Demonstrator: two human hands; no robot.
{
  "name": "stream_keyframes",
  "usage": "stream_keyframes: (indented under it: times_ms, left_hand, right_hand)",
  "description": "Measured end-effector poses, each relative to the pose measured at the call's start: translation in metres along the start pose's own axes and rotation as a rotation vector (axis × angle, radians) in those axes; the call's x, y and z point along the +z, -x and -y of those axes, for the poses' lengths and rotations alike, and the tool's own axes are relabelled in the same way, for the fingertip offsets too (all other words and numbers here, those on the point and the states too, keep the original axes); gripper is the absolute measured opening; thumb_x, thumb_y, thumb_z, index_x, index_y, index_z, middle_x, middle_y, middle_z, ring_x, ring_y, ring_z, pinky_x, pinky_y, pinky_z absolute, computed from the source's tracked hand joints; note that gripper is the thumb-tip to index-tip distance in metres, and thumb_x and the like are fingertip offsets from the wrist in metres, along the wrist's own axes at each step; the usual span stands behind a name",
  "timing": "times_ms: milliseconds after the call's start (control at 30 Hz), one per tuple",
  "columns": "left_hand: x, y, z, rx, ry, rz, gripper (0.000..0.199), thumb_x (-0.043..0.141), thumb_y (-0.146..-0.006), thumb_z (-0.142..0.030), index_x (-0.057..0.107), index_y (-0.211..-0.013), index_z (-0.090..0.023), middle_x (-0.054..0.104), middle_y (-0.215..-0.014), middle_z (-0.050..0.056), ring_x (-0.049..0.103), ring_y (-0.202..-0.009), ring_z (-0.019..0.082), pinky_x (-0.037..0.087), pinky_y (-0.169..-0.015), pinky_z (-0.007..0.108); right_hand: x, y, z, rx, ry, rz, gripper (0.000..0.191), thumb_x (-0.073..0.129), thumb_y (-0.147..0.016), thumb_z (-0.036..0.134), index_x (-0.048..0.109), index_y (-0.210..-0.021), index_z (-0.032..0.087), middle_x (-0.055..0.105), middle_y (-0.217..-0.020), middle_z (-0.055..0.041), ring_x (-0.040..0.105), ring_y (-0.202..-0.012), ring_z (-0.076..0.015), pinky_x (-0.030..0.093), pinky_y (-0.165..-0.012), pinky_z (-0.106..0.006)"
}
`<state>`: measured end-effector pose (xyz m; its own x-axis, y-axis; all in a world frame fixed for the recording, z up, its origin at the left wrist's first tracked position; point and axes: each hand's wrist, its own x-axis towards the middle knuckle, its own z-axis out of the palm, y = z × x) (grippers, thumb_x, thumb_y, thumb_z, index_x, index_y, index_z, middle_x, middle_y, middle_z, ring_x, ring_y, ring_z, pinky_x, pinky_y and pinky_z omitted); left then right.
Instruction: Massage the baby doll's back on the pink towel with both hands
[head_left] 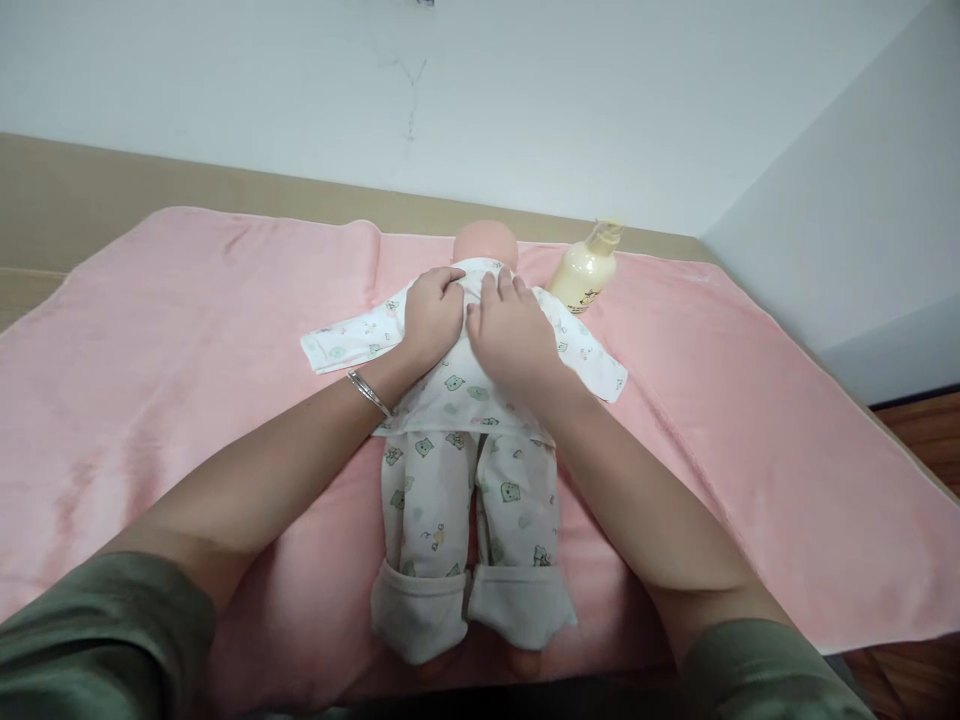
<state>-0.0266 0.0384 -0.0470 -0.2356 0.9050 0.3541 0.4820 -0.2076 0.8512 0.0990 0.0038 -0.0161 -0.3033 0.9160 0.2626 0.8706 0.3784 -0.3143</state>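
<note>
A baby doll (486, 243) lies lengthwise ahead of me, its bald head at the far end and no face showing. It wears a white printed shirt (465, 385) with the sleeves spread out and matching trousers (439, 500) with turned-up cuffs. My left hand (433, 318) rests on the upper left of the shirt, fingers curled in against the cloth near the collar. Beside it, my right hand (514, 325) lies on the upper right of the shirt with its fingers stretched toward the collar. The cloth beneath both palms is hidden.
A pink blanket (187, 400) covers the surface under the doll. To the right of the doll's head, a pale yellow pump bottle (585, 270) leans on its side. A white wall (300, 90) rises behind the beige back edge (247, 190). Wooden floor (922, 430) shows at the right.
</note>
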Motion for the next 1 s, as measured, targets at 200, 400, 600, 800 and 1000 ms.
stream_keyframes:
  times_ms: [200,400,600,800,1000]
  left_hand:
    - [-0.002,0.001,-0.003,-0.027,0.024,0.004,0.04,0.044,-0.087,-0.014,0.078,-0.107,-0.015,0.081,-0.12,0.008,0.072,-0.115,0.021,0.056,-0.112,0.036]
    - [-0.002,0.002,-0.005,0.002,-0.004,0.018,0.04,0.046,-0.085,-0.015,0.078,-0.109,-0.015,0.08,-0.121,0.008,0.071,-0.118,0.023,0.054,-0.114,0.038]
    - [0.0,0.001,0.002,0.007,0.012,-0.003,0.04,0.046,-0.085,-0.017,0.078,-0.109,-0.018,0.079,-0.124,0.005,0.069,-0.122,0.021,0.053,-0.117,0.036]
    - [-0.003,0.001,-0.004,0.019,-0.1,0.052,0.045,0.043,-0.087,-0.014,0.075,-0.117,-0.015,0.075,-0.13,0.011,0.066,-0.126,0.026,0.051,-0.12,0.041]
    - [0.001,0.021,-0.01,0.149,-0.348,0.073,0.05,0.041,-0.098,-0.027,0.064,-0.138,-0.007,0.064,-0.145,0.023,0.055,-0.142,0.037,0.035,-0.131,0.055]
  right_hand:
    - [-0.002,0.003,0.007,-0.114,0.021,0.097,0.06,0.04,-0.101,0.019,0.048,-0.159,0.007,0.038,-0.174,-0.0146,0.024,-0.166,-0.0408,0.019,-0.137,-0.065]
    - [-0.011,-0.02,-0.03,0.052,-0.094,0.052,0.063,0.033,-0.108,0.038,0.046,-0.158,0.003,0.039,-0.172,-0.022,0.033,-0.163,-0.0377,0.028,-0.135,-0.061]
    - [-0.004,0.013,0.018,-0.006,0.08,0.015,0.062,0.039,-0.102,0.019,0.043,-0.158,-0.007,0.037,-0.17,-0.03,0.032,-0.163,-0.0445,0.024,-0.135,-0.063]
    - [-0.006,-0.009,-0.01,-0.094,-0.074,0.102,0.061,0.039,-0.102,0.023,0.046,-0.16,0.008,0.035,-0.175,-0.014,0.025,-0.168,-0.0324,0.018,-0.14,-0.057]
    - [-0.003,-0.03,-0.05,0.118,-0.241,0.067,0.072,0.036,-0.106,0.047,0.036,-0.165,0.008,0.028,-0.178,-0.015,0.018,-0.17,-0.0329,0.016,-0.14,-0.056]
